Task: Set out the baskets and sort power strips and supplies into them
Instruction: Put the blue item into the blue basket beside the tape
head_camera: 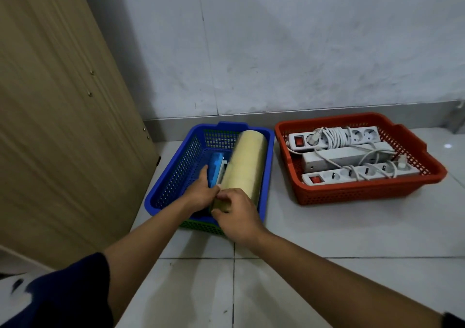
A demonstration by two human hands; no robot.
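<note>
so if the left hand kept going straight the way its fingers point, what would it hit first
The left hand points along the blue basket, fingers already on the blue tape dispenser beside the tape rolls. It would likely push that dispenser toward the basket's far wall, though depth is unclear.

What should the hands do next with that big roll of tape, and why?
Probably lower the tape roll flat into the blue basket and let go. Both the left hand and right hand grip its near end, which sits propped above the basket's front rim.
</note>
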